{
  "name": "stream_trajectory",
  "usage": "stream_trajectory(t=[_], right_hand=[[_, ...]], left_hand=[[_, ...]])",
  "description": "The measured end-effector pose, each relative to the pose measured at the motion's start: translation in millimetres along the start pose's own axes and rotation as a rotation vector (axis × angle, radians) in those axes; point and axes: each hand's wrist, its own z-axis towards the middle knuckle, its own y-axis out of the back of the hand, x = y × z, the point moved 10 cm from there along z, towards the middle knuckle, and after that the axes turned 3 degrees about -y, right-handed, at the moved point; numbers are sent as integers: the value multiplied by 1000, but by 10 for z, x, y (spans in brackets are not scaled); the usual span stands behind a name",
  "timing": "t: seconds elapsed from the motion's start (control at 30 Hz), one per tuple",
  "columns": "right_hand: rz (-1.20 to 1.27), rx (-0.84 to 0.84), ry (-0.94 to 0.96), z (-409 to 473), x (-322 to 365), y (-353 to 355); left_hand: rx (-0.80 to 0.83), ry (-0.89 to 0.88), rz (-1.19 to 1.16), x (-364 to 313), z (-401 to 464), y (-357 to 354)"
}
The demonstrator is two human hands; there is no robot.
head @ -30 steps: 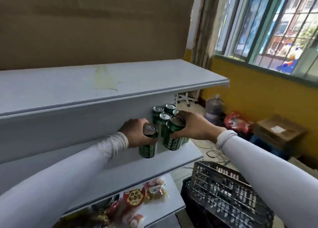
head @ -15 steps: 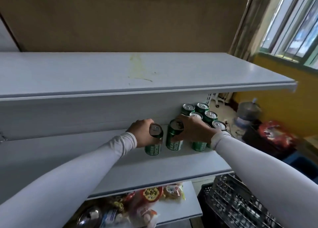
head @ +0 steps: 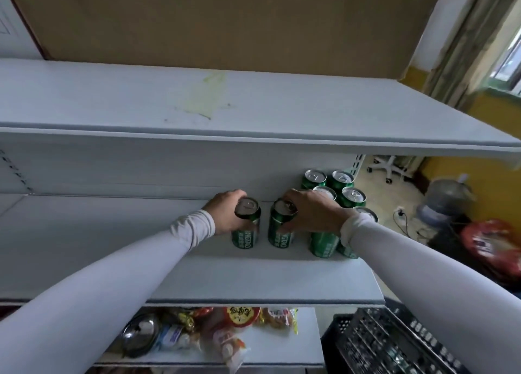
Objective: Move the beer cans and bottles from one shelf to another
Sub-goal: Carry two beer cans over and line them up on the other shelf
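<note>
Two green beer cans stand upright on the middle white shelf (head: 253, 277). My left hand (head: 225, 214) grips the left can (head: 245, 232) around its upper side. My right hand (head: 310, 213) grips the right can (head: 279, 231) from the top and side. Just right of them stands a cluster of several more green cans (head: 342, 193), partly hidden behind my right wrist. The top shelf (head: 169, 103) above is bare, with a yellowish stain.
Snack packets and a metal lid (head: 141, 334) lie on the lower shelf. A black plastic crate (head: 394, 345) stands on the floor at the lower right. A water jug (head: 442, 201), a red bag (head: 493, 246) and cables lie beyond the shelf end.
Both hands carried their cans leftward along the middle shelf, away from the cluster. The cans now appear to stand on the shelf. The view has turned left and down.
</note>
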Motion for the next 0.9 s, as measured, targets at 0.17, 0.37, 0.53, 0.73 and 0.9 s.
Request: stream_trajectory(t=[0.17,0.37,0.53,0.73,0.9], right_hand=[[-78,-43,55,169,-1,57],[-85,-108,29,423,-207,127],[-65,-120,19,582,-305,151],[-15,-145,1,680,-374,170],[-55,-188,-27,693,-376,217]], left_hand=[[-94,20,-25,-20,157,-44],[-137,42,-33,-30,427,-108],[-156,41,4,4,675,-144],[-210,58,-3,80,857,-136],[-240,69,-10,122,922,-145]])
